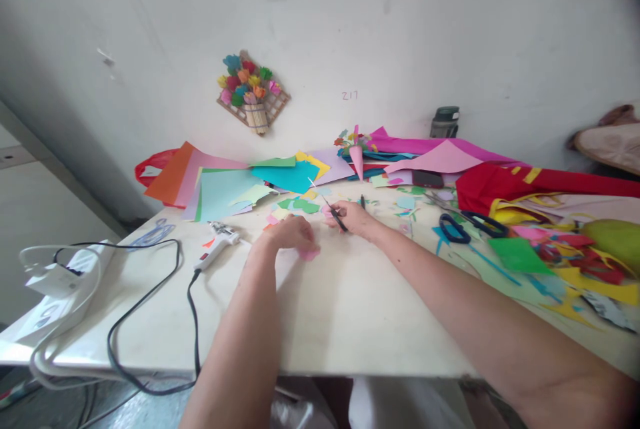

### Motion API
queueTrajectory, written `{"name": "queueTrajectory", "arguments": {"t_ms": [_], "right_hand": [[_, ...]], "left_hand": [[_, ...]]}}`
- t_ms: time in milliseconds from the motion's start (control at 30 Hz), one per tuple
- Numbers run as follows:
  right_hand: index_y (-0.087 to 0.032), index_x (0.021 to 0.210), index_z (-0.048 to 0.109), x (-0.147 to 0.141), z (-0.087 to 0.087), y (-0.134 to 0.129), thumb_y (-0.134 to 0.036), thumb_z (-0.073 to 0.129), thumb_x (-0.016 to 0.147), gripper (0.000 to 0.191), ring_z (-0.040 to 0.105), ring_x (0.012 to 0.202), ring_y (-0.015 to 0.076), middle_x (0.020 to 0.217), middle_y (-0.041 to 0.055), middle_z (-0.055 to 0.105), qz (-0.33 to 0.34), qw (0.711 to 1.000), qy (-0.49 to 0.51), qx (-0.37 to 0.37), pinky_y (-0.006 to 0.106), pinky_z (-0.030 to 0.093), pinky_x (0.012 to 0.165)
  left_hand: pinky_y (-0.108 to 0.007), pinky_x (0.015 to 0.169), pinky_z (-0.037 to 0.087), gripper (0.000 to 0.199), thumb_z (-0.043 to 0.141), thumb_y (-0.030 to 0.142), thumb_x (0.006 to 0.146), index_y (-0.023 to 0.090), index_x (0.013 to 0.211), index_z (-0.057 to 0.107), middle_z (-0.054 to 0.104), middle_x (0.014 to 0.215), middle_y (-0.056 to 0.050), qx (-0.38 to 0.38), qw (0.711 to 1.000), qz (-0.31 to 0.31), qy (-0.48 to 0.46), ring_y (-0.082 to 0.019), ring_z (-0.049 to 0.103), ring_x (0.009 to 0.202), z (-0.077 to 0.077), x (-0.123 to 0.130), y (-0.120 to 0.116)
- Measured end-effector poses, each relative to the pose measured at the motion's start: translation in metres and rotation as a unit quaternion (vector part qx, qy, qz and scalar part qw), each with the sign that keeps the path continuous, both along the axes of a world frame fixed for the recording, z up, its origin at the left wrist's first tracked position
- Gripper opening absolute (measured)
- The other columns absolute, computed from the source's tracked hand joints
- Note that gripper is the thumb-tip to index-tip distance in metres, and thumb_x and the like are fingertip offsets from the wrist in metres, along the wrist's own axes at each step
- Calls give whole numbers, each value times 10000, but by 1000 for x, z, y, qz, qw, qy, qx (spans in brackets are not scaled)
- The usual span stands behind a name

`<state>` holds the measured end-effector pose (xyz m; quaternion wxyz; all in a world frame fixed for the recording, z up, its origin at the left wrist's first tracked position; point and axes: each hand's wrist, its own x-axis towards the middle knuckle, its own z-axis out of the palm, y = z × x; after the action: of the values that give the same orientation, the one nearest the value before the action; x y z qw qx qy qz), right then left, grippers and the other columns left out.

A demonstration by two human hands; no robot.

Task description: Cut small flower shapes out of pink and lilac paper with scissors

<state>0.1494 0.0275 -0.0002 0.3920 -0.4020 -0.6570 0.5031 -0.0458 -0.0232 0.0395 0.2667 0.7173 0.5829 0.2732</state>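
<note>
My left hand (294, 234) is low over the table with curled fingers, closed on a small pink paper piece (310, 254). To its right, my right hand (352, 217) grips a slim black-handled tool (339, 218). The tool's thin, pale tip points up and away to the left; its exact kind is too blurred to tell. Another bit of pink paper (327, 214) shows by the right fingertips. Just beyond both hands lie green paper cutouts (305, 205) and other pastel scraps.
A glue gun (217, 248) lies left, its black cable running near a power strip (65, 296). Coloured sheets (225, 192) and a pink paper cone with flowers (357, 159) stand at the back. Blue-handled scissors (455, 229) and paper scraps (520, 254) cover the right side.
</note>
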Motion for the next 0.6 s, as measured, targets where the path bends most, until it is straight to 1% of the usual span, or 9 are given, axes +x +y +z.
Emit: {"name": "queueTrajectory", "arguments": {"t_ms": [67, 133, 233, 267, 333, 400, 467, 533, 600], "right_hand": [[-165, 825, 657, -1, -2, 2, -287, 884, 526, 395, 601, 635, 139, 683, 3, 641, -2, 1000, 3, 4, 205, 420, 469], [-168, 820, 654, -1, -4, 4, -288, 890, 513, 406, 602, 624, 138, 679, 2, 642, 2, 1000, 10, 6, 203, 418, 460], [-173, 806, 646, -1, -6, 7, -287, 894, 498, 411, 602, 605, 137, 667, -2, 638, 0, 1000, 14, 5, 203, 411, 448], [-173, 806, 645, -1, -6, 7, -285, 892, 500, 409, 600, 599, 136, 660, -4, 635, -1, 1000, 14, 6, 204, 411, 448], [-171, 811, 647, -1, -6, 7, -278, 884, 514, 395, 598, 598, 133, 653, -6, 631, 0, 1000, 12, 8, 203, 412, 451], [-168, 819, 650, -1, -7, 7, -269, 875, 531, 379, 599, 602, 133, 651, -4, 632, 2, 1000, 12, 11, 202, 414, 457], [-167, 822, 650, -1, -7, 7, -265, 871, 539, 372, 599, 601, 134, 649, -3, 633, 1, 1000, 10, 14, 202, 412, 456], [-166, 822, 648, -1, -8, 8, -266, 871, 542, 371, 599, 597, 135, 644, -4, 632, -2, 1000, 7, 15, 201, 407, 453], [-165, 821, 648, -2, -8, 7, -269, 871, 548, 368, 599, 599, 136, 646, -3, 632, -3, 1000, 5, 16, 200, 405, 452]], "left_hand": [[-241, 571, 416, 185, 843, 274, 406, 250, 472, 672, 658, 598, -13, -41, 997, -39, 44, -200, 596, 657, -1, -1, 1], [-246, 534, 394, 150, 825, 280, 456, 240, 484, 684, 660, 582, -12, -64, 995, -53, 55, -181, 578, 586, -2, -1, 1], [-253, 514, 369, 170, 835, 318, 459, 240, 520, 696, 657, 583, -9, -69, 995, -24, 66, -177, 560, 562, 1, 0, -1], [-253, 522, 370, 197, 848, 334, 440, 244, 543, 707, 659, 599, -11, -65, 995, -12, 76, -183, 565, 582, 3, 0, -3], [-248, 555, 380, 270, 877, 363, 374, 253, 565, 721, 655, 638, -20, -30, 993, 16, 111, -207, 582, 672, 7, 0, -6], [-250, 573, 391, 294, 879, 399, 371, 265, 591, 737, 659, 678, -29, -21, 990, 31, 137, -224, 592, 726, 10, -1, -9], [-260, 552, 389, 268, 876, 400, 386, 264, 567, 730, 654, 657, -23, -42, 989, 33, 136, -213, 585, 670, 10, -3, -9], [-264, 528, 377, 237, 876, 353, 390, 251, 512, 701, 650, 611, -7, -64, 992, 11, 109, -187, 573, 596, 8, -4, -7], [-267, 501, 354, 230, 866, 339, 415, 236, 479, 670, 633, 552, 4, -68, 994, 3, 84, -167, 547, 541, 5, -4, -4]]}}
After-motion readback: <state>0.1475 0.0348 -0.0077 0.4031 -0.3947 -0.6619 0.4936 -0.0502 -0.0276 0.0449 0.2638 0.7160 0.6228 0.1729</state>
